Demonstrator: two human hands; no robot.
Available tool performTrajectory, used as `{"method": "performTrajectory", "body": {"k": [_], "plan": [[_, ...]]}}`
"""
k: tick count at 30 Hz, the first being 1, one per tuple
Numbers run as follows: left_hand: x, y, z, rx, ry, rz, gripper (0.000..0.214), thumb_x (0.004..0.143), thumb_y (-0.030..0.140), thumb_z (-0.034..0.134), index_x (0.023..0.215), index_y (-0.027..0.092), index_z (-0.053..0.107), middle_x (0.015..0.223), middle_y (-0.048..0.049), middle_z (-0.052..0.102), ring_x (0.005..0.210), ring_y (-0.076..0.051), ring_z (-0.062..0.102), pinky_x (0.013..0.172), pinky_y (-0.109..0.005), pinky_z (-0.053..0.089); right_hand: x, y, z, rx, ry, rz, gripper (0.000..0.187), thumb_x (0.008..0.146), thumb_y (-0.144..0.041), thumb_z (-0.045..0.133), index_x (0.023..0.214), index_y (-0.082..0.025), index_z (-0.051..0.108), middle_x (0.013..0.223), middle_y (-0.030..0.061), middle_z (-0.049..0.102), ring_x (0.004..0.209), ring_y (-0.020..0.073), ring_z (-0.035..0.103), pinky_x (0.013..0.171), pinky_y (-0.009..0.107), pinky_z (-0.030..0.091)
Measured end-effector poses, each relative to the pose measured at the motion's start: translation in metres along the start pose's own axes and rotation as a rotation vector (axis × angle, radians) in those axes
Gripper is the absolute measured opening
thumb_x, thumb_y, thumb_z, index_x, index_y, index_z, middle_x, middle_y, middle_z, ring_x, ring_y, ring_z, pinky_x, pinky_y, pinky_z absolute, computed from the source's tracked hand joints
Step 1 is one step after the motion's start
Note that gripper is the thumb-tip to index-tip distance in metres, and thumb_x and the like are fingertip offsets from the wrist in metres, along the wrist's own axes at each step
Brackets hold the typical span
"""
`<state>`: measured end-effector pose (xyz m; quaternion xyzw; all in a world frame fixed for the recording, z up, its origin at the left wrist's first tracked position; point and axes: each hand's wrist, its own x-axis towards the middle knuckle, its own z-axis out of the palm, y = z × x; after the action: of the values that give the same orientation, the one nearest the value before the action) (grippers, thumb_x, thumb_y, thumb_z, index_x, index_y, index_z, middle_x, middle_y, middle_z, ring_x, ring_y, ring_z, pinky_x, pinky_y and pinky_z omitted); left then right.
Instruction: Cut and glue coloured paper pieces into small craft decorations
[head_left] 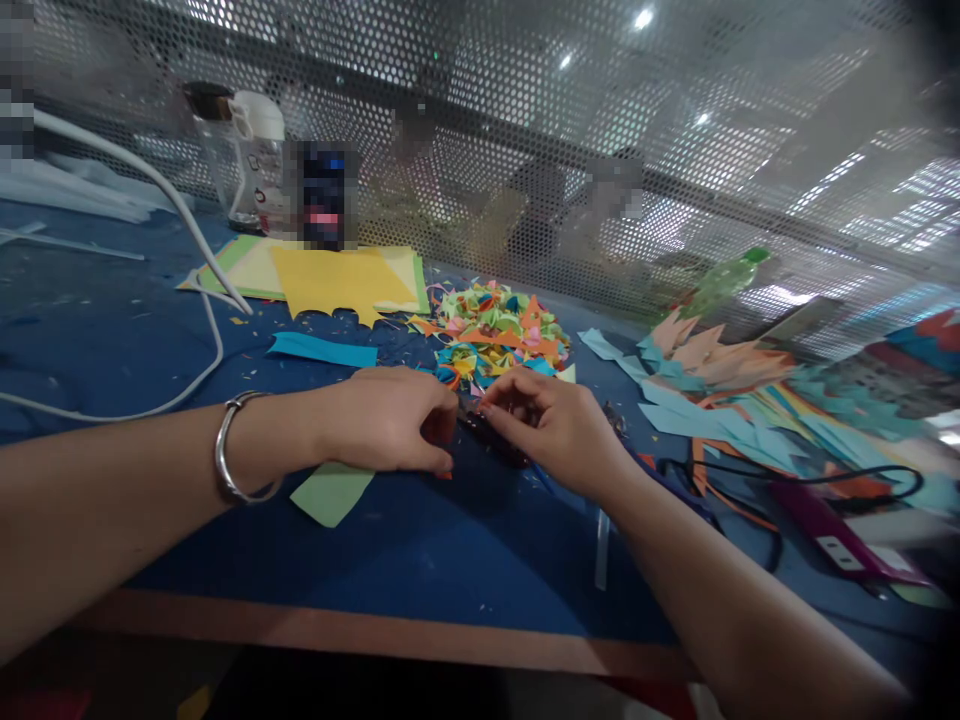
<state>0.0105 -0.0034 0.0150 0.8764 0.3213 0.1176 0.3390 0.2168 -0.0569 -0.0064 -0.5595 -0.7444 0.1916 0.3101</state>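
My left hand (pixel 390 420), with a silver bangle on its wrist, rests on the blue table (pixel 420 550) with fingers curled; a bit of orange paper (pixel 444 473) shows under its fingertips. My right hand (pixel 555 425) meets it from the right, fingers pinched over a small dark object (pixel 487 440) that lies between both hands. What the dark object is stays hidden. A light green paper scrap (pixel 331 492) lies under my left wrist.
A heap of coloured paper cuttings (pixel 491 335) lies just beyond the hands. Yellow and green sheets (pixel 337 275), a teal strip (pixel 322 350), a white cable (pixel 202 330) and a bottle (pixel 240 160) are left. Cut paper shapes (pixel 720 390), black cables and a power strip (pixel 832 530) are right.
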Motion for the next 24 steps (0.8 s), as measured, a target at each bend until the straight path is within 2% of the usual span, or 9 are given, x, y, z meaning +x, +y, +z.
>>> {"method": "performTrajectory", "body": {"k": [4,6,9,11,14,18,21,24], "plan": [[0.0,-0.002,0.004,0.093,-0.031,0.012,0.009,0.064,0.016,0.071,0.06,0.023,0.068,0.057,0.0009,0.063,0.055,-0.015,0.051,0.055,-0.027,0.028,0.001,0.004,0.001,-0.064,-0.148,0.019,0.004,0.08,-0.019,0.06,0.08,-0.02,0.064,0.059,-0.0051,0.054,0.05,0.0097,0.047,0.05,0.023,0.036],[0.001,-0.003,0.003,0.085,-0.029,0.008,0.007,0.066,0.016,0.068,0.064,0.022,0.068,0.061,0.0004,0.065,0.056,-0.015,0.053,0.054,-0.027,0.029,0.001,0.005,0.002,-0.093,-0.189,0.015,0.006,0.079,-0.017,0.06,0.082,-0.02,0.065,0.061,-0.0049,0.055,0.052,0.0098,0.047,0.051,0.023,0.036],[0.003,-0.006,0.0,0.035,0.059,0.058,0.002,0.07,0.021,0.067,0.071,0.021,0.068,0.07,-0.0007,0.067,0.06,-0.015,0.057,0.055,-0.026,0.033,0.001,0.006,0.002,-0.109,-0.206,0.01,0.009,0.08,-0.017,0.059,0.084,-0.02,0.066,0.067,-0.0034,0.06,0.055,0.0102,0.05,0.053,0.023,0.037],[0.006,-0.007,0.0,-0.023,0.118,0.058,0.003,0.071,0.023,0.068,0.073,0.021,0.067,0.07,-0.0006,0.067,0.06,-0.014,0.056,0.056,-0.026,0.035,0.001,0.004,0.002,-0.108,-0.187,0.024,0.01,0.082,-0.017,0.058,0.086,-0.02,0.067,0.068,-0.0027,0.063,0.055,0.0104,0.05,0.053,0.024,0.037],[0.01,-0.01,0.004,-0.171,0.2,0.031,0.008,0.072,0.024,0.068,0.073,0.019,0.062,0.067,-0.0002,0.063,0.06,-0.013,0.056,0.058,-0.025,0.038,-0.001,0.001,0.001,-0.042,-0.093,0.029,0.008,0.085,-0.021,0.058,0.085,-0.019,0.066,0.066,-0.0023,0.062,0.052,0.0103,0.05,0.051,0.024,0.038],[0.015,-0.015,0.01,-0.423,0.285,0.063,0.019,0.076,0.023,0.065,0.094,0.02,0.06,0.07,0.001,0.062,0.065,-0.013,0.059,0.062,-0.025,0.043,-0.003,-0.004,0.0,0.049,0.023,-0.001,0.015,0.089,-0.032,0.058,0.086,-0.02,0.065,0.069,-0.0009,0.063,0.053,0.0105,0.053,0.05,0.024,0.04],[0.015,-0.016,0.012,-0.409,0.304,0.07,0.026,0.078,0.023,0.063,0.104,0.021,0.062,0.065,0.0022,0.061,0.061,-0.013,0.057,0.059,-0.024,0.041,-0.004,-0.006,0.0,0.098,0.036,0.002,0.022,0.091,-0.04,0.059,0.088,-0.02,0.066,0.073,0.0002,0.065,0.052,0.0099,0.054,0.049,0.024,0.041],[0.012,-0.013,0.013,-0.29,0.313,0.073,0.018,0.078,0.022,0.061,0.095,0.021,0.067,0.066,0.0009,0.063,0.061,-0.013,0.057,0.058,-0.024,0.04,-0.004,-0.007,0.001,0.132,0.038,0.001,0.024,0.089,-0.043,0.062,0.089,-0.02,0.066,0.072,-0.0001,0.064,0.051,0.0094,0.053,0.048,0.023,0.042]]}}
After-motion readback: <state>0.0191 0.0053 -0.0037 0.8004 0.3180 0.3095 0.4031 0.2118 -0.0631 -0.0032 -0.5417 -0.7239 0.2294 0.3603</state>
